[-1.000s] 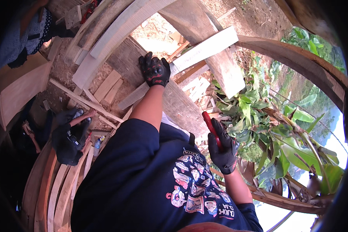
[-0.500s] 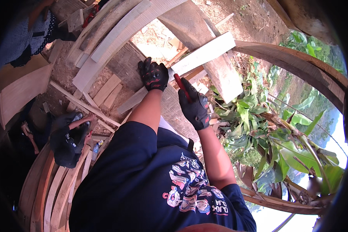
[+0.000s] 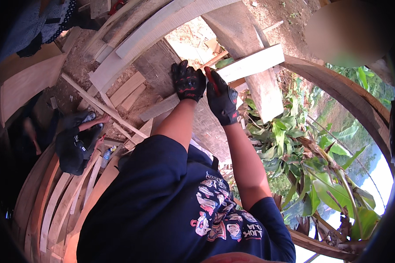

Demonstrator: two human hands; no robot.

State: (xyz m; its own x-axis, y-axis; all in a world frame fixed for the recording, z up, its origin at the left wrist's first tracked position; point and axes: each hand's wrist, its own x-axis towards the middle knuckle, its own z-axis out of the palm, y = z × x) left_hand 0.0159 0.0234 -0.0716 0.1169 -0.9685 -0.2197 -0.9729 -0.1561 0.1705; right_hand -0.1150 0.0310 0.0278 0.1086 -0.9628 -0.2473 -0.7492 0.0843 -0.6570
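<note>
Head view: right hand [image 3: 222, 101], fingers wrapped round red tool [image 3: 212, 81], has brought it over the board [image 3: 254, 63], beside left hand [image 3: 188, 81], half-curled there, grip unclear.

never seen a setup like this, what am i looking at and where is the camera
There is no machine here: a person works by hand. The view comes from a fisheye camera worn on the head, looking down, so straight edges bend. The gloved left hand appears to rest on a pale plank, which lies across a wider, darker board. The gloved right hand holds a red tool; its exact kind is unclear. Leafy plants grow on the picture's right.
</note>
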